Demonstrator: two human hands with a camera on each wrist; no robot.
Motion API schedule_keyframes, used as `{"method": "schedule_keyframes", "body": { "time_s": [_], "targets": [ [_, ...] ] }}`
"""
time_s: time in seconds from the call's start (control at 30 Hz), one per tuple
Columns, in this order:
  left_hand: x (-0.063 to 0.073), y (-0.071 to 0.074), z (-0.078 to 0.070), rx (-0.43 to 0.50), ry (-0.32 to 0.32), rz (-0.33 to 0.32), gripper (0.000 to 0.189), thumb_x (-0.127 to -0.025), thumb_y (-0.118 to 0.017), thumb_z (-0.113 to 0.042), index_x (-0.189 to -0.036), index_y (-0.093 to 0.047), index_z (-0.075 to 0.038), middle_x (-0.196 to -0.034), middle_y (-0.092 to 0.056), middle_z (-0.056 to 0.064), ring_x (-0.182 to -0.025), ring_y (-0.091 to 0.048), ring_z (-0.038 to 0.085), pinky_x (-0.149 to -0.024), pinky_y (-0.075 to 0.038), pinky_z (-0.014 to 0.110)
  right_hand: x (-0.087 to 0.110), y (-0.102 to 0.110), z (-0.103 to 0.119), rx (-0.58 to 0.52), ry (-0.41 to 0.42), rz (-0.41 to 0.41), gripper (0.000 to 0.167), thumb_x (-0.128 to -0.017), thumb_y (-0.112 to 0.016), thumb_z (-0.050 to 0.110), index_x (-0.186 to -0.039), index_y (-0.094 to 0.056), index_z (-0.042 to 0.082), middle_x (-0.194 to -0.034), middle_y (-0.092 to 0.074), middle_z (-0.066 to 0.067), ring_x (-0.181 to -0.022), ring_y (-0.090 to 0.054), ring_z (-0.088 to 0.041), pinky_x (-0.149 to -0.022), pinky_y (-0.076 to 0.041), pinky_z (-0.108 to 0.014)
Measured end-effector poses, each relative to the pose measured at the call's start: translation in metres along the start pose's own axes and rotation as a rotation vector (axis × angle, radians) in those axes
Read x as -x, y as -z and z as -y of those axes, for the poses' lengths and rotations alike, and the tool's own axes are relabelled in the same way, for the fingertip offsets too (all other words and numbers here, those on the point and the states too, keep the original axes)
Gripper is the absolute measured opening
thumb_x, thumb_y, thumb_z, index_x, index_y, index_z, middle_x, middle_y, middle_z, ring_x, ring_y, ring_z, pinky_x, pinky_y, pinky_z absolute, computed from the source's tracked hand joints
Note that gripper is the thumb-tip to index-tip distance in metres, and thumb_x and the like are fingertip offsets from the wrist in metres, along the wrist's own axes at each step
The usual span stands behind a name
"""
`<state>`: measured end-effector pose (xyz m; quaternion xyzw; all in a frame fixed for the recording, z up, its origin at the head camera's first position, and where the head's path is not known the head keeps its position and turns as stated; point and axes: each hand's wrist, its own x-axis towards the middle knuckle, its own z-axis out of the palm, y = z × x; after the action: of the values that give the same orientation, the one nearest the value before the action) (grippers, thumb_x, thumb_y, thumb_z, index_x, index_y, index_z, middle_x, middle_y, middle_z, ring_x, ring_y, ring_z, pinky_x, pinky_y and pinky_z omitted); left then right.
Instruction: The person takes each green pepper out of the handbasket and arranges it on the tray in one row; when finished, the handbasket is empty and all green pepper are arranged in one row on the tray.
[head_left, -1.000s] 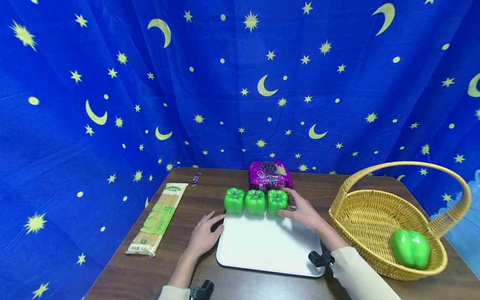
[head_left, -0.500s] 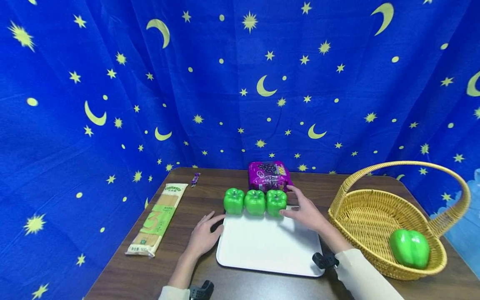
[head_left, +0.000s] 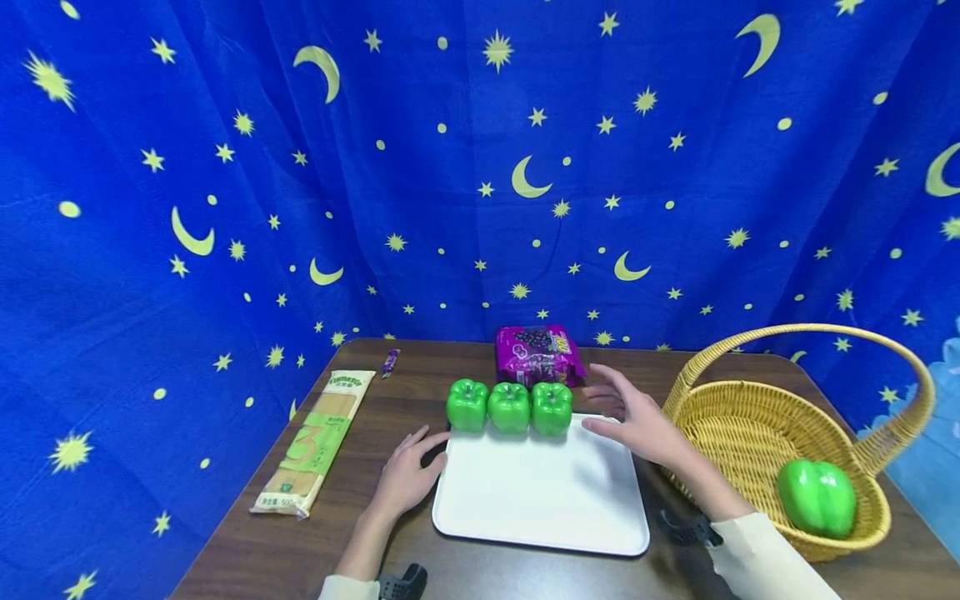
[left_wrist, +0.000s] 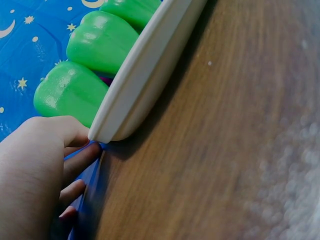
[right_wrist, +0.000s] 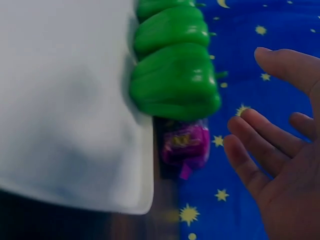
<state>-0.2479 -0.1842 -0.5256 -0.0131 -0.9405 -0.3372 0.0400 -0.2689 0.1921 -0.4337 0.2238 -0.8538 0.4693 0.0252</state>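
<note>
Three green bell peppers stand in a row along the far edge of a white tray (head_left: 540, 492): the left pepper (head_left: 467, 405), the middle pepper (head_left: 509, 407) and the right pepper (head_left: 552, 409). At the tray's far left corner is my left hand (head_left: 408, 472), its fingertips touching the rim; the left wrist view shows thumb and finger at that corner with the other fingers loosely bent. My right hand (head_left: 637, 423) hovers over the tray's right side, fingers spread and holding nothing. A gap separates it from the right pepper in the right wrist view.
A wicker basket (head_left: 738, 417) with a tall handle stands at right, another green bell pepper (head_left: 816, 497) inside it. Behind the peppers sits a purple snack bag (head_left: 536, 357). A noodle packet (head_left: 318, 442) and a small purple wrapped candy (head_left: 391, 362) lie at left.
My right hand has let go of the right pepper and drawn back to the right, its fingers spreading. The left hand stays at the tray's corner, and the peppers keep their row.
</note>
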Motion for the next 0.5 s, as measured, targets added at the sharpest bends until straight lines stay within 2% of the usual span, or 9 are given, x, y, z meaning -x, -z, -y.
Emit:
{"method": "schedule_keyframes", "body": {
  "time_s": [0.13,0.3,0.5],
  "targets": [
    [0.0,-0.001,0.0,-0.006,-0.004,-0.005,0.034,-0.093,-0.06,-0.032,-0.126,-0.063,-0.032,-0.144,-0.045,0.014,-0.135,-0.033,0.041,-0.104,-0.025,0.066,0.011,0.011,0.001,0.035,-0.002,0.007,0.074,-0.081,-0.076,0.04,-0.142,-0.04,0.019,-0.123,-0.061,-0.01,-0.111,-0.06,-0.028,-0.09,-0.051,-0.047],
    [0.0,-0.002,-0.001,-0.007,0.007,0.005,0.034,-0.093,-0.06,-0.032,-0.127,-0.063,-0.032,-0.145,-0.044,0.015,-0.135,-0.032,0.041,-0.104,-0.024,0.067,0.024,0.023,0.005,0.11,0.01,0.034,0.056,-0.083,-0.074,0.04,-0.13,-0.055,0.017,-0.12,-0.063,-0.004,-0.107,-0.061,-0.021,-0.087,-0.052,-0.044],
    [-0.001,-0.002,-0.001,0.004,0.007,0.003,0.034,-0.093,-0.06,-0.032,-0.127,-0.063,-0.031,-0.145,-0.044,0.015,-0.135,-0.032,0.042,-0.104,-0.024,0.067,0.042,0.039,0.004,0.16,0.049,0.082,0.043,-0.085,-0.073,0.038,-0.122,-0.061,0.02,-0.111,-0.065,0.007,-0.097,-0.063,-0.016,-0.083,-0.054,-0.038]
  ]
}}
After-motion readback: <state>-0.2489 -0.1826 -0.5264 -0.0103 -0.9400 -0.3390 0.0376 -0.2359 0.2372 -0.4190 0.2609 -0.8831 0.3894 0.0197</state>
